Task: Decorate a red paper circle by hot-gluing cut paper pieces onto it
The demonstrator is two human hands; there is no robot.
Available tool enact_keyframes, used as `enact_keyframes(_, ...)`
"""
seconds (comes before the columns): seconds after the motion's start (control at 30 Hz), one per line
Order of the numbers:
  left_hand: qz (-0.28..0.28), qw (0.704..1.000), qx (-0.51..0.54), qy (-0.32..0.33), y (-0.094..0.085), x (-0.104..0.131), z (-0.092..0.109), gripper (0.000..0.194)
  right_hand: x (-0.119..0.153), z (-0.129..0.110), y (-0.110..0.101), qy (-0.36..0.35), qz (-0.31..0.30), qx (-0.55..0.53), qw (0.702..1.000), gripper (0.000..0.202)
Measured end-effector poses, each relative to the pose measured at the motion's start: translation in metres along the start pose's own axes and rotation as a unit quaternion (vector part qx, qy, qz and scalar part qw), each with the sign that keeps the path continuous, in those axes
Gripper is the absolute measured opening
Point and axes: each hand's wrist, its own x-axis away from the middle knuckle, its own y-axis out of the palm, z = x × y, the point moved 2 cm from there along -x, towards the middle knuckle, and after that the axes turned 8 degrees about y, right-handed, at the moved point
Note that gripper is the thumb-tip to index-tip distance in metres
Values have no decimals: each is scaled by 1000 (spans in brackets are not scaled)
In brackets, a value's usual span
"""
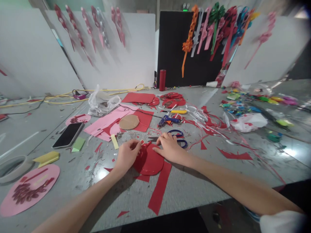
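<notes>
1. Working at the lower centre of the frame on a red disc [152, 163], apparently cut round already.
2. Bringing the left hand's [128, 153] fingertips together at the disc's upper-left edge; cannot tell whether grasping a piece.
3. Laying the right hand's [170, 147] bent fingers on the upper-right edge; cannot tell whether gripping or merely steadying.
4. Probably partway through the top edge, judging by raised red bits [148, 143] there.
5. Left loose below the disc: a red strip [160, 191], seemingly unused.
6. Set down out of hand, right of centre: scissors [182, 143] and glue gun [167, 120].
</notes>
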Motion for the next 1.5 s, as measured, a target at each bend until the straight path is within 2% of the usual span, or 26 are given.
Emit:
enact_keyframes(0.2, 7, 1000, 7, -4, 0, 0, 1, 32, -1, 0, 7, 8, -9, -23, 1000, 18)
enact_keyframes(0.37, 68, 996, -21, 47, -7, -6, 1, 27, -4, -1, 3, -3, 6, -95, 995, 11)
enact_keyframes(0.5, 87, 993, 50, 59, -10, -15, 6, 30, -11, 2, -8, -1, 29, -176, 984, 13)
enact_keyframes(0.57, 85, 993, 63, 60, -8, -20, 13, 32, -13, 4, -11, 0, 33, -207, 978, 14)
enact_keyframes(0.8, 71, 989, -10, 126, 7, -31, 43, 27, -19, 12, -21, 16, 19, -270, 963, 24)
enact_keyframes(0.93, 97, 983, -32, 156, 15, -24, 43, 26, -18, 14, -25, 29, 8, -286, 958, 27)
enact_keyframes(1.17, 96, 975, -81, 185, 19, -19, 33, 27, -23, 17, -19, 31, -13, -284, 958, 24)
enact_keyframes(1.23, 95, 974, -81, 191, 19, -21, 32, 26, -26, 19, -24, 17, 12, -268, 963, 21)
enact_keyframes(1.37, 94, 972, -86, 196, 19, -21, 32, 22, -24, 14, -47, -58, 120, -254, 958, 19)
enact_keyframes(1.5, 74, 971, -93, 209, 21, -14, 37, 22, -14, -2, -62, -133, 130, -221, 957, 20)
